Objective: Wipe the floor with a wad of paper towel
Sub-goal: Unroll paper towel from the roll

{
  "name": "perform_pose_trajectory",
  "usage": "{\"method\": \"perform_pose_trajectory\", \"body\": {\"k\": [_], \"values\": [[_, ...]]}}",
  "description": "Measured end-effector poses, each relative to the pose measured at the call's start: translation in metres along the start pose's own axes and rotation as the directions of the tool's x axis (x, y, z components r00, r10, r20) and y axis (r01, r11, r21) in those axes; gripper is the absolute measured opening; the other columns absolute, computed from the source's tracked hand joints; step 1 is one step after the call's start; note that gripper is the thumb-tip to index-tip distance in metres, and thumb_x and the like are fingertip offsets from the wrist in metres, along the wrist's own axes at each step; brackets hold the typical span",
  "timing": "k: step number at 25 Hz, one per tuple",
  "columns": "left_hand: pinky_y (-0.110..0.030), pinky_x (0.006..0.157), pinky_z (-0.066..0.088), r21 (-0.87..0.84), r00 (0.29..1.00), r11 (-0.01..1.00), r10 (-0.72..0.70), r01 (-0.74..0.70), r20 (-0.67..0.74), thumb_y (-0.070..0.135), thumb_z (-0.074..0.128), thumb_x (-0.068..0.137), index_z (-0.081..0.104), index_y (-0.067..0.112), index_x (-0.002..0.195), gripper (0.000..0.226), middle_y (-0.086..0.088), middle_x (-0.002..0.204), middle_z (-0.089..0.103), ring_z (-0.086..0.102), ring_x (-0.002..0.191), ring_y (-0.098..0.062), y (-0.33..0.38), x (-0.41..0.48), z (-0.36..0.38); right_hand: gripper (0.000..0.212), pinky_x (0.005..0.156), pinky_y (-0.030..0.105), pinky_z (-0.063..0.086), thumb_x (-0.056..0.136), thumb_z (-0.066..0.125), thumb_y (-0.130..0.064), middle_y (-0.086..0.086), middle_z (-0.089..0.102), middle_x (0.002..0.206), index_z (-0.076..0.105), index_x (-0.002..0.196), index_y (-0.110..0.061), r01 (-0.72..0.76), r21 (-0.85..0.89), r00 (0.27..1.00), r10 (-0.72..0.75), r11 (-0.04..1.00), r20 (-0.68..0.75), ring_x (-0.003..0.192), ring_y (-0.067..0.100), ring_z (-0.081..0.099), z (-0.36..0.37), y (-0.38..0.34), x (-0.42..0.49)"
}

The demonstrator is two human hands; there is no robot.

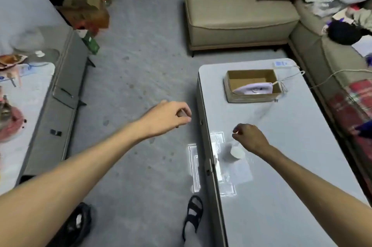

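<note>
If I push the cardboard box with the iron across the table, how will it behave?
The table top looks glossy, so the cardboard box would probably slide rather than tip, being low and wide. The iron inside likely adds weight. Its cord runs off to the right and may tug.
</note>
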State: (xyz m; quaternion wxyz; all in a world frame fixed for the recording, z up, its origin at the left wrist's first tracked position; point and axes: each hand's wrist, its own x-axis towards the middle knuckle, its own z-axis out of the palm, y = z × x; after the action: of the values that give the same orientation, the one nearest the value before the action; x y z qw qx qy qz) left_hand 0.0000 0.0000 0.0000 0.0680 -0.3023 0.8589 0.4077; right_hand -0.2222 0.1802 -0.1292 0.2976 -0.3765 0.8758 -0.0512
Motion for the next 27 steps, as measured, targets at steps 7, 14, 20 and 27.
{"method": "perform_pose_trajectory", "body": {"k": [7,14,20,27], "values": [[-0.033,0.068,0.051,-0.367,0.962,0.890,-0.235,0.272,0.142,0.022,0.061,0.086,0.066,0.026,0.084,0.007,0.003,0.079,0.073,0.067,0.068,-0.011,-0.078,0.086,0.098,0.068,0.093,0.038,0.042,0.082,0.063,-0.051,0.015,0.051,0.124,0.044,0.131,-0.007,-0.277,-0.109,0.949,0.290,0.955,0.127,0.113,0.035,0.051,0.122,0.080,0.072],[-0.028,0.073,0.051,-0.516,0.917,0.759,-0.326,0.399,0.230,0.026,0.060,0.086,0.067,0.020,0.092,0.010,0.002,0.086,0.073,0.068,0.072,-0.011,-0.100,0.086,0.095,0.041,0.083,0.038,0.051,0.082,0.064,-0.035,0.008,0.063,0.106,0.056,0.114,-0.010,-0.345,0.231,0.938,0.328,0.910,0.110,0.098,0.031,0.061,0.112,0.029,0.077],[-0.036,0.088,0.055,-0.588,0.840,0.600,-0.376,0.543,0.392,0.051,0.061,0.084,0.063,0.019,0.109,0.040,-0.007,0.101,0.074,0.072,0.092,-0.017,-0.083,0.027,0.031,0.033,0.080,0.035,0.058,0.091,0.055,-0.025,0.016,0.067,0.111,0.059,0.118,-0.008,-0.361,0.926,0.932,0.006,-0.109,0.364,0.090,0.028,0.069,0.029,-0.132,-0.013],[-0.046,0.101,0.045,-0.978,0.934,0.032,-0.305,0.207,0.188,0.029,0.066,0.083,0.059,0.007,0.123,0.046,-0.013,0.120,0.067,0.064,0.112,-0.027,-0.075,-0.073,-0.040,0.023,0.105,0.038,0.045,0.090,0.061,-0.023,0.002,0.069,0.105,0.066,0.110,-0.013,-0.354,0.929,0.927,-0.170,-0.106,0.334,0.098,0.017,0.065,0.018,-0.239,-0.117]]}}
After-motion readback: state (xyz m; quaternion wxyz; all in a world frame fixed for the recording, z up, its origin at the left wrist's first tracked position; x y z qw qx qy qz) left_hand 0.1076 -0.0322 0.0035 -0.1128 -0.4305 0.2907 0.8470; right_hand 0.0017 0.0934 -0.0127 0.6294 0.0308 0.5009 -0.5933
